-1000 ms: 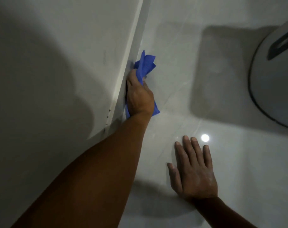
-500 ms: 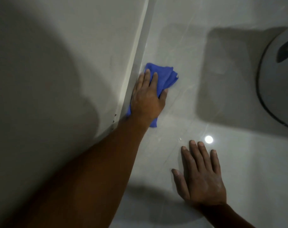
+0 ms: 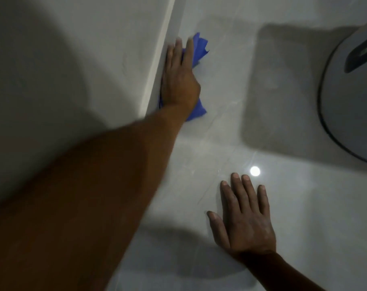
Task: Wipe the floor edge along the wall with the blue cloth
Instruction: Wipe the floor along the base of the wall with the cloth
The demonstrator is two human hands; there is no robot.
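My left hand (image 3: 179,76) lies flat on the blue cloth (image 3: 199,46), pressing it onto the pale floor right against the white skirting strip (image 3: 157,59) at the foot of the wall. The fingers point away from me along the wall. Blue cloth shows beyond the fingertips and again near the wrist; the rest is hidden under the palm. My right hand (image 3: 244,217) rests palm down on the floor tiles, fingers spread, holding nothing.
The grey wall (image 3: 73,59) fills the left side. A large rounded grey object with a dark rim (image 3: 350,101) stands at the right edge and casts a shadow on the glossy floor. A bright lamp reflection (image 3: 255,171) shines beside my right hand.
My left hand went from gripping the bunched cloth to pressing it flat, and has slid it forward along the skirting. My right hand stays planted on the floor.
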